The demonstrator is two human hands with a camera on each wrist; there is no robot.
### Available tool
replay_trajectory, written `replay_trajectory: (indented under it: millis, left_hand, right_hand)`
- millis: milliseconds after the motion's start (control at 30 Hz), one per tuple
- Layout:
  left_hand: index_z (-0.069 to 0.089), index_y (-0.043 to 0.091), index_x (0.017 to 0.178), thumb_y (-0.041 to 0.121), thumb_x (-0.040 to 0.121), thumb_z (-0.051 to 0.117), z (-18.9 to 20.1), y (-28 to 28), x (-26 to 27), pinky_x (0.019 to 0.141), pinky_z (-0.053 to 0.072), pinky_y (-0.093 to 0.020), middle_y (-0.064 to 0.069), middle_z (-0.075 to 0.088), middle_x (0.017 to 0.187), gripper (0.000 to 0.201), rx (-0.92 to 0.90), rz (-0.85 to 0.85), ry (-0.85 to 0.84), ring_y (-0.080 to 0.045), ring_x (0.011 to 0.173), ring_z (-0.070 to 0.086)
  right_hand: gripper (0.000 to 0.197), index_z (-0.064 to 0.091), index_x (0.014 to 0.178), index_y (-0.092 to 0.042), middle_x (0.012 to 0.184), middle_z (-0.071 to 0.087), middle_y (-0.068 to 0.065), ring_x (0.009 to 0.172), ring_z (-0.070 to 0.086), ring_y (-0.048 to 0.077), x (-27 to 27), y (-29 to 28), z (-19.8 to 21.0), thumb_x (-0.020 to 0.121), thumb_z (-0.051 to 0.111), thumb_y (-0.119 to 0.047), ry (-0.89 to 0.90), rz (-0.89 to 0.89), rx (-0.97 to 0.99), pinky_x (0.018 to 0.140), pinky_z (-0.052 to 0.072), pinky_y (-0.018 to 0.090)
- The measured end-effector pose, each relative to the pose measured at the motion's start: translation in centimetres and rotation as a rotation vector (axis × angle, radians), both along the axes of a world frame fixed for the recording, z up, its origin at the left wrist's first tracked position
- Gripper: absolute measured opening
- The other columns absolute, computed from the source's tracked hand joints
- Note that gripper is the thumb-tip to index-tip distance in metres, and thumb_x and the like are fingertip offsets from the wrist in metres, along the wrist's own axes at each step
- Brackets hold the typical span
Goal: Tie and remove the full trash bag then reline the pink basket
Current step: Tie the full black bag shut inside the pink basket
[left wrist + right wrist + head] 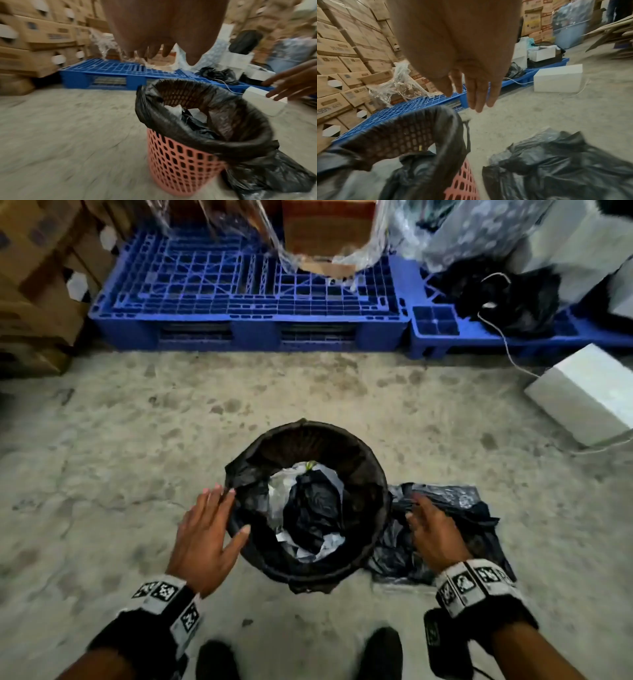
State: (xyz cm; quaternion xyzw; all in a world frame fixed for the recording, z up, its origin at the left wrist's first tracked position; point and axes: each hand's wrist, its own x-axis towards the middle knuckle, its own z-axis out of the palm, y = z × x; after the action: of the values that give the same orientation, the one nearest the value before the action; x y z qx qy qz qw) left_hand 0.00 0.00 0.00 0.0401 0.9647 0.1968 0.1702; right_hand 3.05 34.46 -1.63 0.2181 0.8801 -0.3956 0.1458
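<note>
Left hand point(205, 537): spreading flat, fingertips touching the trash bag point(246, 474) at the pink basket point(180, 162) rim.
Right hand point(436, 534): hovering spread, holding nothing, just beside the rim.

Head view looks steeply down; wrist views look low, forward, close; all share pink basket point(180, 166).

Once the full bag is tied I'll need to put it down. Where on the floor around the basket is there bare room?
Bare concrete lies left of the pink basket, beyond the left hand, and ahead of it up to the blue pallet. The right is crowded: a spare black bag lies under the right hand, a white box farther out.
</note>
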Motion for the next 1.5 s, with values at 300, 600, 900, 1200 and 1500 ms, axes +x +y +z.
replay_trajectory:
  millis: [300,600,900,1200,1500]
  left_hand:
    - [0.003,0.046,0.141,0.077,0.076,0.002,-14.1,-3.4,-6.1,0.114,-0.012,-0.023,0.014,-0.01,0.155,0.072,-0.032,-0.303,0.285,0.001,0.14,-0.022]
    - [0.015,0.049,0.138,0.073,0.068,0.017,-15.9,-3.1,-6.5,0.112,-0.001,-0.024,0.018,-0.005,0.155,0.074,0.171,-0.265,0.373,0.002,0.14,-0.013]
    - [0.018,0.044,0.14,0.072,0.066,0.011,-15.6,-3.5,-6.2,0.116,0.002,-0.03,0.015,-0.005,0.156,0.079,0.145,-0.284,0.38,0.0,0.14,-0.011]
    - [0.015,0.036,0.144,0.07,0.066,0.006,-15.2,-3.4,-6.0,0.118,0.001,-0.032,0.009,-0.006,0.157,0.085,0.042,-0.319,0.35,-0.008,0.143,-0.01]
    - [0.013,0.028,0.146,0.05,0.094,0.027,-14.3,-2.8,-5.9,0.117,0.007,-0.027,0.003,0.007,0.159,0.059,0.257,-0.132,0.329,-0.01,0.145,0.006]
  right_hand:
    - [0.036,0.05,0.127,-0.025,0.093,0.069,0.026,0.089,0.067,0.035,-3.7,-0.2,-9.5,0.093,0.053,-0.014,0.227,0.018,-0.175,0.084,0.052,0.049]
    - [0.041,0.066,0.106,-0.029,0.093,0.076,0.01,0.087,0.07,0.026,-2.9,0.3,-11.1,0.092,0.035,-0.007,0.297,0.018,-0.256,0.086,0.049,0.044]
    - [0.031,0.06,0.114,-0.005,0.103,0.065,0.027,0.089,0.055,0.032,-2.5,1.7,-14.1,0.091,0.041,0.001,0.28,-0.1,-0.557,0.072,0.045,0.039]
    - [0.026,0.059,0.108,-0.005,0.081,0.061,0.016,0.073,0.057,0.023,-2.2,1.5,-8.9,0.089,0.048,0.008,0.475,0.041,-0.268,0.056,0.052,0.014]
    - [0.023,0.066,0.086,-0.009,0.07,0.065,0.013,0.06,0.058,0.019,-9.9,-10.8,0.0,0.087,0.05,0.007,0.509,0.594,-0.042,0.059,0.047,0.026]
